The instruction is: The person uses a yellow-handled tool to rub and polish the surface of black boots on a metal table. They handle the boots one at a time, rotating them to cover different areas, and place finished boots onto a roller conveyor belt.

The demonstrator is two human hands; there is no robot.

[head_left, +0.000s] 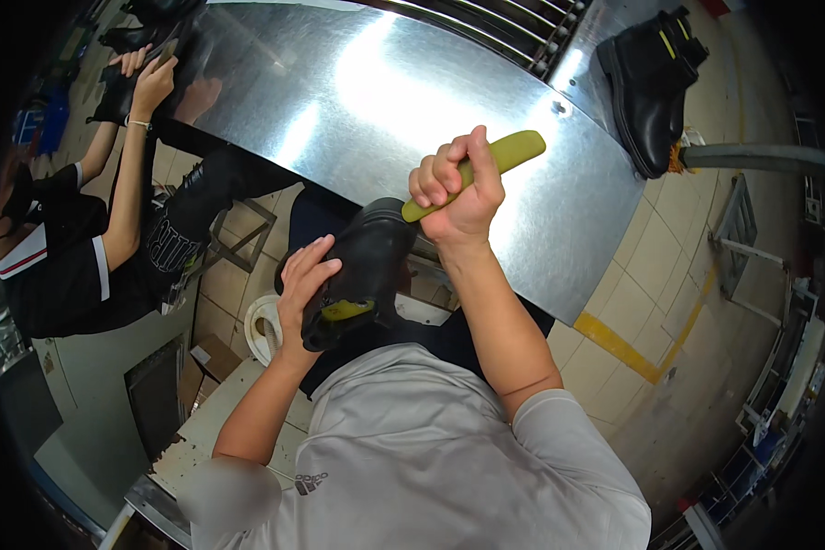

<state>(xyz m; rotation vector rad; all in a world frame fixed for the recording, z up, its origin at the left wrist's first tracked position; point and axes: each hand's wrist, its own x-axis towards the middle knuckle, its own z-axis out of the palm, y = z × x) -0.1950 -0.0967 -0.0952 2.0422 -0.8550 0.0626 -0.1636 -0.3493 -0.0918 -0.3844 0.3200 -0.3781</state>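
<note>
A black leather ankle boot (367, 252) rests over my lap, its toe against the near edge of the metal table and its opening toward me. Yellow-green shows on its side near the opening. My left hand (305, 280) grips the boot's left side, the fingers laid over the upper. Closed in a fist, my right hand (463, 188) holds a long, flat, olive-green bar (520, 151) with rounded ends. The bar's lower end is beside the boot's toe; I cannot tell whether it touches.
The shiny metal table (302, 73) stretches ahead, with a roller conveyor (495, 23) beyond. A pair of black boots (646, 87) stands at its right end. At left, a co-worker (64, 247) handles another dark boot. A white bucket (259, 330) stands by my left arm.
</note>
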